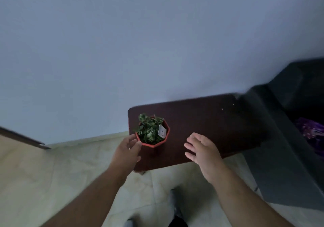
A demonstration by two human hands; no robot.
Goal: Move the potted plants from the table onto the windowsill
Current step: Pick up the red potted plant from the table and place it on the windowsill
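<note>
A small green plant in a red octagonal pot [152, 131] stands on the left end of a dark wooden table [206, 121]. A white tag sticks out of the pot on its right side. My left hand [128, 149] is at the pot's left rim, with thumb and fingers curved toward it and touching or nearly touching the edge. My right hand [203, 149] hovers over the table to the right of the pot, with its fingers spread and nothing in it. No windowsill is in view.
A plain bluish wall [140, 43] rises behind the table. A dark grey sofa [284, 130] abuts the table's right end, with a purple item [310, 132] on it. Pale floor tiles [52, 174] lie below. A door edge [22, 137] shows at far left.
</note>
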